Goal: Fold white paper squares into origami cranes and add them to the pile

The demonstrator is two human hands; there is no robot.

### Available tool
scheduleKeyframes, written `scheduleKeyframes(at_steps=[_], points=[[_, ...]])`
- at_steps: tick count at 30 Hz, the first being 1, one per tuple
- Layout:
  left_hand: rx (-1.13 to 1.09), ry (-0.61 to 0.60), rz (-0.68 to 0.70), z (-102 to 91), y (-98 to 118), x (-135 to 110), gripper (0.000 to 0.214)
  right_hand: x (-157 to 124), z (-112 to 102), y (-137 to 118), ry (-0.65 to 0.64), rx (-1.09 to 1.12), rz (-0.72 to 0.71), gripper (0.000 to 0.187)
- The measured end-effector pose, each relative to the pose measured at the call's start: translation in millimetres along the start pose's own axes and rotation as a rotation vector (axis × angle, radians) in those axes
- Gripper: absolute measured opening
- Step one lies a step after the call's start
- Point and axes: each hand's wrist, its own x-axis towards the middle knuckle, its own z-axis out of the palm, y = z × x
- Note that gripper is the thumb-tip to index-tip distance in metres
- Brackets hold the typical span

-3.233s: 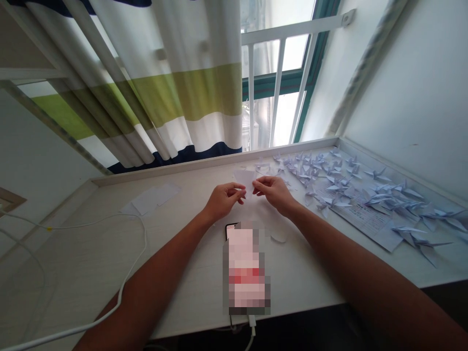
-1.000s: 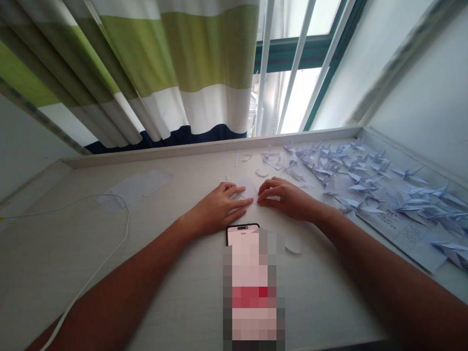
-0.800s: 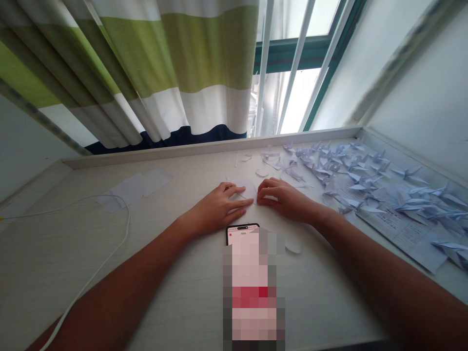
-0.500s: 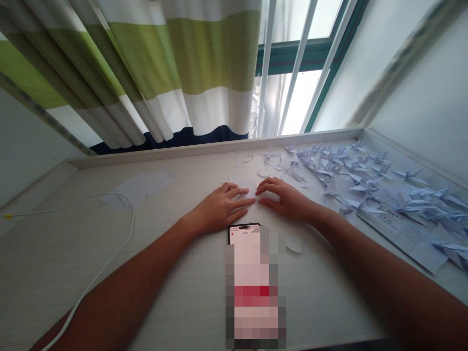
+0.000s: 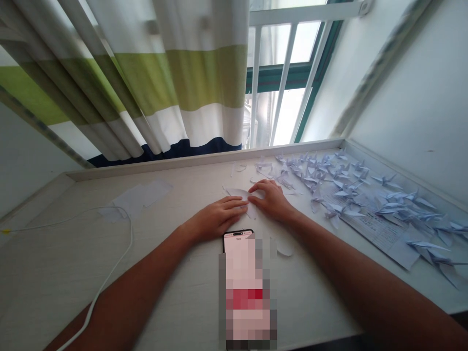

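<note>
A person's left hand and right hand meet over a folded piece of pale paper on a light wood-grain desk, the paper lying flat just ahead of a phone. The left hand lies low and nearly flat, its fingers stretched across the paper's near side, pressing rather than gripping. The right hand arches from the other side, fingers curled down with their tips at the paper's right end; whether they pinch the paper cannot be told. The two hands touch or nearly touch at the centre of the sheet, and its curved edge pokes out to the left.

The phone lies screen up, its lower part blurred out, with a paper offcut just to its right. Dozens of pale lilac origami cranes crowd the desk's right side, some on a printed sheet. To the left lie white paper strips and a white cable. Beyond the desk, a striped curtain hangs beside a barred window.
</note>
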Motion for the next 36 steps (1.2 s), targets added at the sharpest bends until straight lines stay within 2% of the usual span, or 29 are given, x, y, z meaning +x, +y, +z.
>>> scheduleKeyframes(at_steps=[2,4,5,6,7,10,13,18,23,27,29,33,36], points=[[0.030,0.195,-0.090,-0.2,-5,0,0.041,-1,-3,-5,0.007,0.110,-0.011,0.008],[0.058,0.444,-0.263,0.0,-12,-1,0.044,-3,-7,-8,0.017,0.217,-0.032,0.009],[0.061,0.522,-0.356,0.5,-15,-1,0.047,-3,-9,-9,0.030,0.241,-0.034,0.009],[0.060,0.537,-0.427,1.3,-17,-2,0.050,-4,-12,-8,0.045,0.234,-0.029,0.009],[0.065,0.484,-0.467,2.2,-19,-2,0.050,-4,-14,-7,0.060,0.204,-0.020,0.009],[0.092,0.217,-0.464,4.6,-16,-1,0.040,-3,-19,-2,0.044,0.071,-0.018,0.016],[0.059,0.128,-0.450,5.2,-8,3,0.026,-4,-19,-1,-0.052,0.028,-0.065,0.015],[-0.157,0.241,-0.522,6.5,-2,7,0.009,-8,-12,-9,-0.153,0.045,-0.091,0.019],[-0.364,0.398,-0.572,6.8,-1,9,0.010,-10,-14,-14,-0.174,0.137,-0.040,0.022],[-0.500,0.570,-0.527,6.0,2,11,0.014,-10,-17,-16,-0.136,0.394,0.004,0.037],[-0.565,0.617,-0.493,6.6,3,13,0.016,-10,-17,-17,-0.133,0.554,0.007,0.045],[-0.728,0.610,-0.548,8.0,6,15,0.035,-10,-13,-21,-0.079,0.708,-0.020,0.040],[-0.774,0.549,-0.651,6.6,10,15,0.032,-11,-12,-24,-0.006,0.745,-0.048,0.032]])
